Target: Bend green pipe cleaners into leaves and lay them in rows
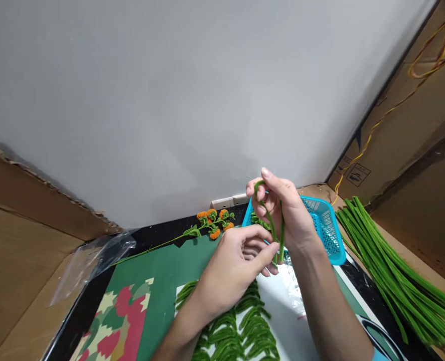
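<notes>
Left grip [237,265]: you're pinching the green stem [282,233] low | right grip [286,205]: you're holding its curved top above the desk [90,291] | handling: probably weighing little, flexing softly; fingertips suiting its lower end

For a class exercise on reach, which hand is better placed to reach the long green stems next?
Probably the right hand: it is nearer the long green stems than the left hand, though both hold the bent green strip.

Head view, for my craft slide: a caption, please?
Left hand and right hand hold bent green strands before a blue basket.
</notes>
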Available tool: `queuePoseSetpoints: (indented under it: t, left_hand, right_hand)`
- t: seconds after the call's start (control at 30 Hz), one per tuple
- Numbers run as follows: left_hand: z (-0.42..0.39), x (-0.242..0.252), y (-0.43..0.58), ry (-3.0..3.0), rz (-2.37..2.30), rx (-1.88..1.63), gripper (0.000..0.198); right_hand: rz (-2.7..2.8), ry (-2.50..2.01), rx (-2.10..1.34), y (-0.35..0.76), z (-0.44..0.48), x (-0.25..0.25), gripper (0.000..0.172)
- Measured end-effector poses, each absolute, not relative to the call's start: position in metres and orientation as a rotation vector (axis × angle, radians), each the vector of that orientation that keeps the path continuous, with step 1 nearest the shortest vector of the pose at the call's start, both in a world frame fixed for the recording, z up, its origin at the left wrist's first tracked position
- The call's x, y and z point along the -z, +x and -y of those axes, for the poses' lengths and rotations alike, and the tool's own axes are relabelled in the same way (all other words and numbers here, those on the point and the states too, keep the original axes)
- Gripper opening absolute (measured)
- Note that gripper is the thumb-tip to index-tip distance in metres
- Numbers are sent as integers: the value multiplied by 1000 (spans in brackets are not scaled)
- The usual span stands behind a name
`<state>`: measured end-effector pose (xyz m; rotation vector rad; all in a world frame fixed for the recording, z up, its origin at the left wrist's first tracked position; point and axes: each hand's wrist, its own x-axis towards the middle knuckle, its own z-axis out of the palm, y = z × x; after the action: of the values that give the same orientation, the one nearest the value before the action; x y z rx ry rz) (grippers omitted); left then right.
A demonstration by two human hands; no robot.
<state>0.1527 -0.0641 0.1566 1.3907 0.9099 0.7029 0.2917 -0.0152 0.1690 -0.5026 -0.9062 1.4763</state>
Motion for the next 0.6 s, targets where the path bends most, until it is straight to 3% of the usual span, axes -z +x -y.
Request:
queuePoseSetpoints:
  t: [0.17, 0.4, 0.6]
  left_hand:
    - [61, -163, 153, 1328, -920, -668, 27]
    - [62, -151, 155, 1335, -910, -734, 26]
    - [63, -140, 153, 1324, -871, -725, 28]
  right_hand:
    - [957, -425, -1514, 290, 13, -173, 35]
    - [938, -308, -1548, 286, 11, -172, 50]
    - [926, -364, -1486, 282, 12, -168, 40]
